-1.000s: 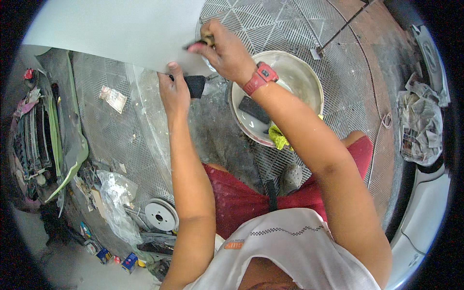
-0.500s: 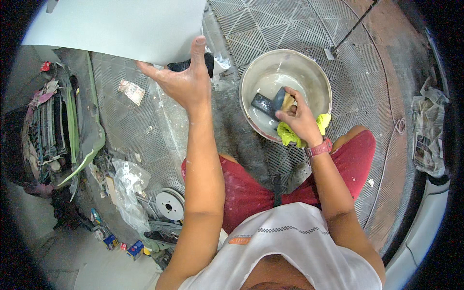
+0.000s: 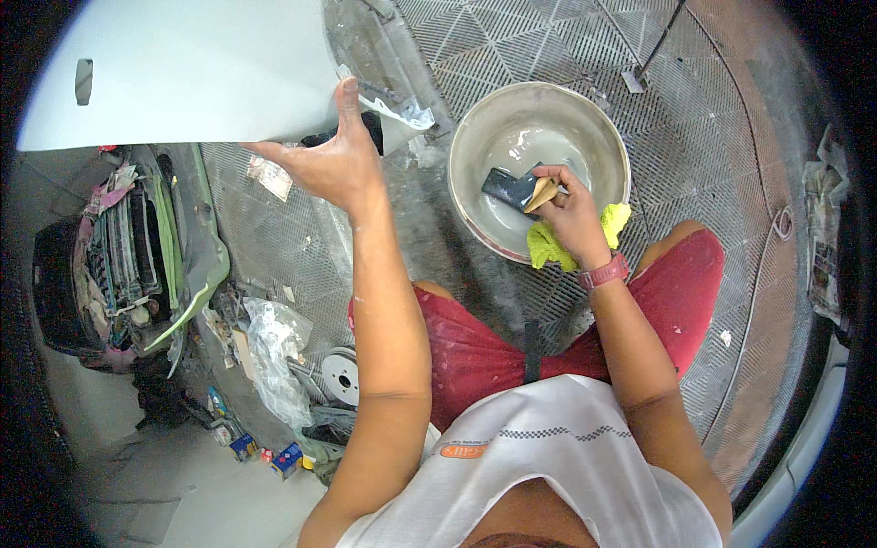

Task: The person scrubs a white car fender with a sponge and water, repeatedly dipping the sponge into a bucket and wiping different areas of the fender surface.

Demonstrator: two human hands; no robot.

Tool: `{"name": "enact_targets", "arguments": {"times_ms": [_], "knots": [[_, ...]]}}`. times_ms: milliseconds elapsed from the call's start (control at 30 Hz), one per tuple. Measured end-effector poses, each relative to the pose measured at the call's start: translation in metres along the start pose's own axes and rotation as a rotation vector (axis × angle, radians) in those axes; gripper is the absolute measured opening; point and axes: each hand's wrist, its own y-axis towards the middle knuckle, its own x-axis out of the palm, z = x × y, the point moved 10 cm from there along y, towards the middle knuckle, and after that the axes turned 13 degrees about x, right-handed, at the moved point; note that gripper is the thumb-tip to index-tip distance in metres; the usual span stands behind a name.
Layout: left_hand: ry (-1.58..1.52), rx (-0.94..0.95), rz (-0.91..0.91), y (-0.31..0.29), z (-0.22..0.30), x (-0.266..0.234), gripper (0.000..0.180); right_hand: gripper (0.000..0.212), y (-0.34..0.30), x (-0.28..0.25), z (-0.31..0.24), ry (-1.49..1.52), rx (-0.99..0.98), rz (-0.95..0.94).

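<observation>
My left hand is spread wide at the lower edge of a large white panel, thumb up along the panel's corner. It grasps nothing, and part of its fingers is hidden by the panel's edge. My right hand reaches into a round off-white bucket and pinches a folded sheet of sandpaper, tan on its back and dark on its face. Against the sheet, low in the bucket, is a dark rectangular block by the cloudy water. A yellow-green cloth hangs over the near rim beneath my wrist.
Grey slatted floor mats surround the bucket. Left of me are a clear plastic bag, a brake disc and a car with an exposed front. A thin hose runs along the right side.
My right hand has brought the sandpaper down against the dark block. The view has shifted, so the white panel and left hand sit further left.
</observation>
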Motion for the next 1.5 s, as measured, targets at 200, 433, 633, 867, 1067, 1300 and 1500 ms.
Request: {"name": "enact_targets", "arguments": {"times_ms": [200, 433, 633, 867, 1067, 1300, 1500], "knots": [[0.071, 0.063, -0.077, -0.003, 0.000, 0.001, 0.127, 0.052, 0.002, -0.007, 0.006, 0.066, 0.002, 0.034], [0.096, 0.092, -0.118, -0.004, -0.004, 0.002, 0.125, 0.027, -0.007, -0.014, -0.020, -0.436, -0.305, 0.370], [0.069, 0.038, -0.217, -0.007, -0.013, 0.005, 0.125, 0.028, -0.003, -0.004, -0.017, -0.090, -0.008, 0.209], [-0.234, -0.261, -0.135, -0.005, -0.064, -0.004, 0.077, 0.023, -0.003, 0.078, -0.145, -0.268, -0.482, 0.047], [-0.345, -0.402, -0.299, -0.010, -0.081, 0.005, 0.082, 0.029, 0.020, 0.160, -0.255, -0.484, -0.940, 0.056], [-0.264, -0.411, -0.439, -0.008, -0.086, 0.002, 0.088, 0.032, 0.065, 0.191, -0.249, -0.598, -0.853, 0.003], [-0.281, -0.410, -0.456, -0.007, -0.086, 0.005, 0.090, 0.033, 0.056, 0.185, -0.254, -0.438, -1.009, -0.030]]}}
